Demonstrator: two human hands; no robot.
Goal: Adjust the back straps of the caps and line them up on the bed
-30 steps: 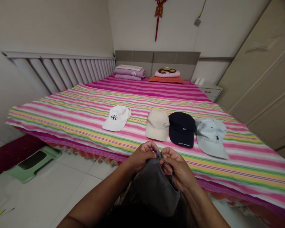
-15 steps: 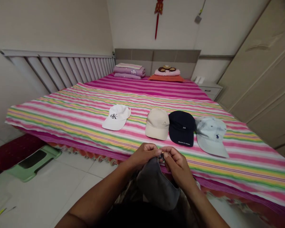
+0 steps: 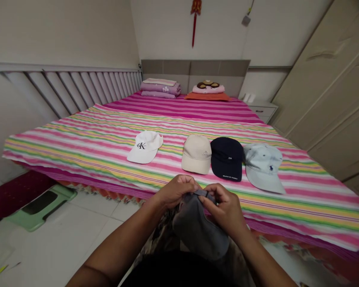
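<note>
Bed (image 3: 77,143) under a striped sheet, white CK cap (image 3: 145,147), beige Adidas cap (image 3: 196,154), navy cap (image 3: 226,158), pale blue cap (image 3: 263,167) in a row just beyond the fingers (image 3: 212,192), folded bedding (image 3: 160,88) and pillows (image 3: 208,91) far beyond them

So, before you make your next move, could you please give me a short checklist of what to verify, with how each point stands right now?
1. Both hands on the grey cap: ok, the left hand and right hand hold its back strap.
2. Strap fastening: cannot tell, the fingers hide it.
3. Navy cap apart from pale blue cap: not ok, they appear to touch.
4. White cap apart from beige cap: ok, striped bedspread shows between them.
</note>
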